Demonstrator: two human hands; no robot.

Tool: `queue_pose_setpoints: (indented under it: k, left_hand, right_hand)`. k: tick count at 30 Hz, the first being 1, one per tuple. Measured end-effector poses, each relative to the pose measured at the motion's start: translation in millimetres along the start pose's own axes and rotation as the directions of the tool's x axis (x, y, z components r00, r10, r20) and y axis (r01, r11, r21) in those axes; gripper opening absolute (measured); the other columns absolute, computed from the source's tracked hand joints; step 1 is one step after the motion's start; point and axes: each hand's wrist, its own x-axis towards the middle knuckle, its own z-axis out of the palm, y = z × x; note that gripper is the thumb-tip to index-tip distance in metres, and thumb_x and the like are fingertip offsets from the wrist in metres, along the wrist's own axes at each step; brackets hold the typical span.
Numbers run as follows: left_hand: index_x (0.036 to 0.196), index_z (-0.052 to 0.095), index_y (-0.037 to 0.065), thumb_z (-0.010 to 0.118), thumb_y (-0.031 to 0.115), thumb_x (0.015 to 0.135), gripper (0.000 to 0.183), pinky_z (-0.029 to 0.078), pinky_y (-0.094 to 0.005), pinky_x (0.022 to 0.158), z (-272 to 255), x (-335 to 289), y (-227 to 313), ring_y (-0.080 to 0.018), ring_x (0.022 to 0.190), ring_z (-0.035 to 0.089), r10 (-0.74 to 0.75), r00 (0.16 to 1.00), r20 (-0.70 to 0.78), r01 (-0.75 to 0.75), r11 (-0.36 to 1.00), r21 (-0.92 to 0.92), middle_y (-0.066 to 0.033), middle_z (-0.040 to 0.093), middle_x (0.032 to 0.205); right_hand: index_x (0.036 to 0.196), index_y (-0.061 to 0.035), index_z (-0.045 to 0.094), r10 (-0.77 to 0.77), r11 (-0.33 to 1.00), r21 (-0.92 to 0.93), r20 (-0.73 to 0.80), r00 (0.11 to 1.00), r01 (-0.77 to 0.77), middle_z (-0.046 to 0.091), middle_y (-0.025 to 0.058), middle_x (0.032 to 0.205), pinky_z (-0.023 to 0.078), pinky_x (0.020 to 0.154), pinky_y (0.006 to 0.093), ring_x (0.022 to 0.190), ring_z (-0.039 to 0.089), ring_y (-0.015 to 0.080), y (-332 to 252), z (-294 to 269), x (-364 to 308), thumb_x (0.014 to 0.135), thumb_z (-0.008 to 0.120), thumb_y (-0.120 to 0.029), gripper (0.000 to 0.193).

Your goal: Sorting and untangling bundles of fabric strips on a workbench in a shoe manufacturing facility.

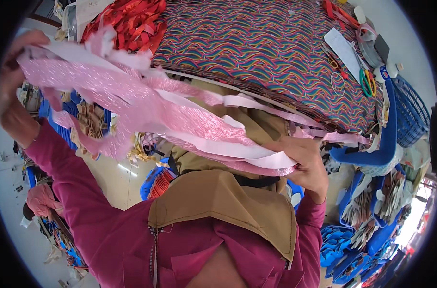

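A loose bundle of shiny pink strips (pixel 189 115) with white backing is stretched across the view in front of me. My left hand (pixel 12 86), raised at the far left, is closed on one end of it and slightly blurred. On the right, my right hand (pixel 302 161) has its fingers wrapped round the other end, where the strips fold into a loop. Loose tails hang below the left part. Other thin pink strands trail right, beyond my right hand, along the table's near edge.
A stack of wavy multicoloured fabric (pixel 261 53) covers the table ahead. Red strips (pixel 127 24) are heaped at its far left. Scissors (pixel 367 82), a white paper (pixel 342 50) and a blue basket (pixel 410 113) stand at the right. Blue bins (pixel 345 242) of cut pieces lie lower right.
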Motion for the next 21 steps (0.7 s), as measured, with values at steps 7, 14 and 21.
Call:
queue_pose_setpoints:
  k: [7,14,21]
  left_hand:
    - [0.08,0.072,-0.001,0.063,0.011,0.057,0.028,0.039,-0.0283,0.06,79.2,-27.7,-3.2,-0.02,0.061,0.051,0.394,0.903,0.169,-0.358,0.91,-0.208,-0.0101,0.063,0.075]
    - [0.075,0.07,-0.002,0.062,0.007,0.057,0.022,0.035,-0.0288,0.057,87.9,-47.5,8.2,-0.0176,0.056,0.044,0.351,0.935,0.057,-0.301,0.868,-0.395,-0.008,0.059,0.066]
    - [0.076,0.07,-0.004,0.062,0.003,0.056,0.023,0.035,-0.0269,0.058,64.9,-67.3,-32.0,-0.0167,0.057,0.046,0.184,0.913,0.365,-0.057,0.942,-0.331,-0.0066,0.06,0.067]
  right_hand:
    - [0.118,0.0027,0.064,0.703,0.428,0.653,0.195,0.684,-0.625,0.067,0.0098,0.081,0.044,0.051,0.0315,0.058,0.061,0.0219,80.0,13.9,-33.7,0.086,0.066,-0.019,0.038]
    - [0.112,-0.0055,0.065,0.19,0.737,-0.65,-0.065,0.98,-0.186,0.062,0.0109,0.066,0.045,0.048,0.0388,0.051,0.058,0.0308,191.4,89.1,17.6,0.089,0.058,-0.021,0.029]
    - [0.093,-0.0107,0.066,0.059,0.596,-0.745,-0.332,0.941,-0.3,0.064,0.0108,0.067,0.043,0.051,0.0411,0.054,0.057,0.0332,189.2,41.6,-17.5,0.086,0.06,-0.019,0.013]
